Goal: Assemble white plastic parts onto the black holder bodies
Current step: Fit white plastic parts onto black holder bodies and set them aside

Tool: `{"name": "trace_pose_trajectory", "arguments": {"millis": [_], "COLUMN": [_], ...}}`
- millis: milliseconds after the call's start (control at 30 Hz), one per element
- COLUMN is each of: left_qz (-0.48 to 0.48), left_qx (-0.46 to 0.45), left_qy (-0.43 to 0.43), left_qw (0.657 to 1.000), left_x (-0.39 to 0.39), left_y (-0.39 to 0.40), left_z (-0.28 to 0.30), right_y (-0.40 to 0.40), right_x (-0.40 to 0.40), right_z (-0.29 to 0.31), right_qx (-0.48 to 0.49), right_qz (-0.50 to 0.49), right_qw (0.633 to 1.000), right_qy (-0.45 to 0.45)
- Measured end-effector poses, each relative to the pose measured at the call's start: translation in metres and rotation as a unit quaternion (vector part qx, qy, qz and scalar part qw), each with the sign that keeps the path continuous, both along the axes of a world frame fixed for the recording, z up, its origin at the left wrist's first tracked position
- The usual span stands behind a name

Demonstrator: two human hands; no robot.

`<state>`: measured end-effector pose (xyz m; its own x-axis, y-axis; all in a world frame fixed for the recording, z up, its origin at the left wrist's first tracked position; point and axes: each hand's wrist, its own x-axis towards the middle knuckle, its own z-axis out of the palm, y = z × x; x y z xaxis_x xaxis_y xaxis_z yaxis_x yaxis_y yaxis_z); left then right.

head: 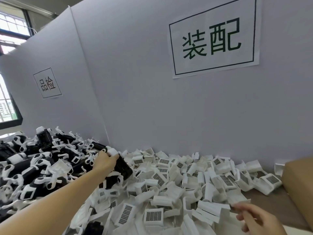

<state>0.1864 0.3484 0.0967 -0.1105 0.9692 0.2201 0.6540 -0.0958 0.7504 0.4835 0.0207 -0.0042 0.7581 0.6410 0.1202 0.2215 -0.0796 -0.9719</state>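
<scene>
one hand (105, 162) grips black holder (122, 165)

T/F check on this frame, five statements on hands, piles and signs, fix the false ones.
1. The left hand grips a black holder body with a white cap. True.
2. The right hand holds a black holder body. False: it holds nothing, its fingers relaxed over the white parts.
3. The pile of black bodies with white pieces lies on the left, the loose white parts on the right. True.
4. A cardboard box stands at the left edge. False: it is at the right edge.
5. Two paper signs hang on the white partition. True.
</scene>
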Motion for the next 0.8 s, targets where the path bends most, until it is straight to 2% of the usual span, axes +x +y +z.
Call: {"name": "trace_pose_trajectory", "arguments": {"millis": [67,233,333,400,500,600,700,800], "left_qz": [0.012,0.039,0.037,0.039,-0.011,-0.097,-0.161,-0.208], "left_qx": [-0.001,0.009,0.006,0.0,-0.02,-0.056,-0.073,-0.092], "left_qy": [-0.006,-0.142,-0.164,-0.218,-0.309,-0.353,-0.36,-0.351], "left_qw": [1.0,0.989,0.986,0.975,0.951,0.929,0.916,0.908], "left_x": [-0.005,-0.017,-0.022,-0.021,-0.006,0.025,0.067,0.11], "left_y": [0.003,0.01,0.009,0.003,-0.015,-0.048,-0.094,-0.141], "left_z": [-0.006,0.002,0.009,0.012,0.017,0.024,0.025,0.02], "right_y": [0.0,0.001,-0.002,-0.001,0.0,0.002,-0.001,-0.008], "right_x": [-0.001,0.001,0.0,0.001,0.003,0.0,-0.007,-0.013], "right_z": [0.003,0.006,0.006,0.004,0.004,0.005,0.01,0.018], "right_qx": [0.008,-0.007,-0.002,-0.003,0.001,0.028,0.069,0.1], "right_qz": [0.008,0.029,0.031,0.035,0.029,0.002,-0.045,-0.032], "right_qw": [1.0,0.999,0.999,0.999,0.999,0.999,0.996,0.994], "right_qy": [0.017,0.044,0.043,0.032,0.03,0.019,-0.019,-0.03]}}
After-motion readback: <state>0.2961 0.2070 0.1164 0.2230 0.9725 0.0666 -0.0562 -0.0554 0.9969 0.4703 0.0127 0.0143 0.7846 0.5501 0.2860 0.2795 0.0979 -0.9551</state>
